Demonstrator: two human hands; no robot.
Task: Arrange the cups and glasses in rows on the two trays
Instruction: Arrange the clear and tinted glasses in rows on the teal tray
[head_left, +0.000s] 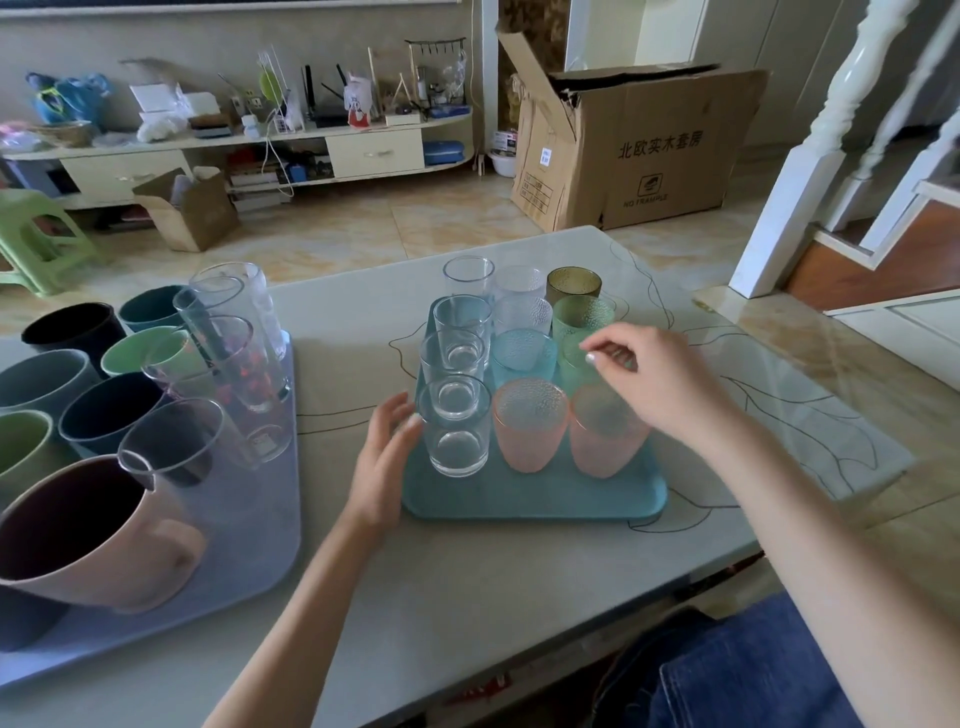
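a pale grey-green counter with a glossy top and thin dark line drawings across it carries two trays. a lavender plastic tray with rounded corners lies at the left, running off the near-left edge of the view. a teal plastic tray with rounded corners lies right of it, near the counter's middle, the two well apart with a bare strip of counter between them. both trays rest flat and are loaded with cups and glasses. right of the teal tray the counter's drawn surface stretches bare to its far right corner.
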